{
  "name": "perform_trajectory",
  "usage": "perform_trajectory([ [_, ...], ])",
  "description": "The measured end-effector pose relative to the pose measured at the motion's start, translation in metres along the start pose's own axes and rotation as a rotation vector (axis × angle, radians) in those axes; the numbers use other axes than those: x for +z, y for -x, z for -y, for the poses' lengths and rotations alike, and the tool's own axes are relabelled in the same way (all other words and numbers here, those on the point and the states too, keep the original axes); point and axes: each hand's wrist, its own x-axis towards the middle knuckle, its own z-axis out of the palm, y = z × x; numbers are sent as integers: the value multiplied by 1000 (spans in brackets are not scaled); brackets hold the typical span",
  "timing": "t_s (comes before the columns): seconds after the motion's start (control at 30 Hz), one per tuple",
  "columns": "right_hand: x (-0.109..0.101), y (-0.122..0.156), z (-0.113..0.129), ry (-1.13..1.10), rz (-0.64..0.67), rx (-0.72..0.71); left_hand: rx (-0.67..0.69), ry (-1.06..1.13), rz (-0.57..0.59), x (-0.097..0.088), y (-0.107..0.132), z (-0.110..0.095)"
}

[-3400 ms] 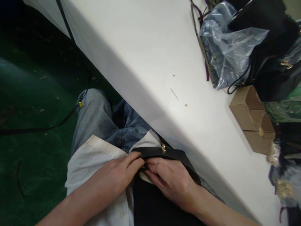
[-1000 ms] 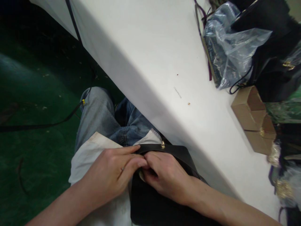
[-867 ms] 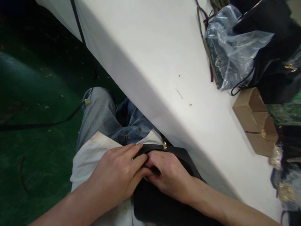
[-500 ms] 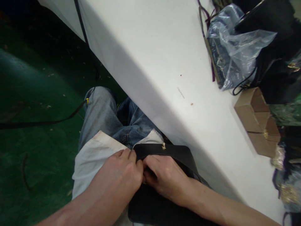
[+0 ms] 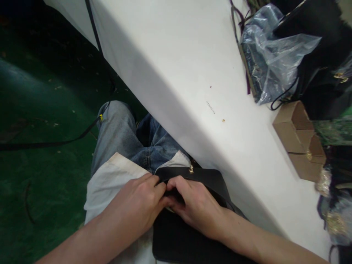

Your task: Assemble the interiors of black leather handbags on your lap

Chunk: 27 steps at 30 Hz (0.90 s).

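As the black bag (image 5: 178, 242) lay on the lap (image 5: 121, 132) at lower centre of the frame, the left hand (image 5: 140, 201) and right hand (image 5: 192, 205) each had a closed grip pinching its top edge just below the gold clasp (image 5: 190, 169), so the work there seemed midway, not finished.

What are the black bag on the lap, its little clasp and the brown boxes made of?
The black bag looks smooth, faintly sheened: leather or imitation. Its clasp is shiny gold-coloured, probably metal. The brown boxes are dull cardboard with folded flaps.
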Motion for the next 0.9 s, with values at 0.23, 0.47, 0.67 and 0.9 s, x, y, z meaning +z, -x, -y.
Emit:
perform_trajectory([
  [0.23, 2, 4, 6, -10, -63, 77, -75, 168, 112, 2, 3, 2],
  [0.47, 2, 9, 8, 58, -43, 80, -88, 163, 147, 8, 7, 2],
  [0.67, 3, 12, 8, 154, -33, 2, -7, 142, 139, 7, 4, 7],
  [0.9, 6, 9, 2, 125, -36, -99, 104, 84, -14, 13, 10, 10],
])
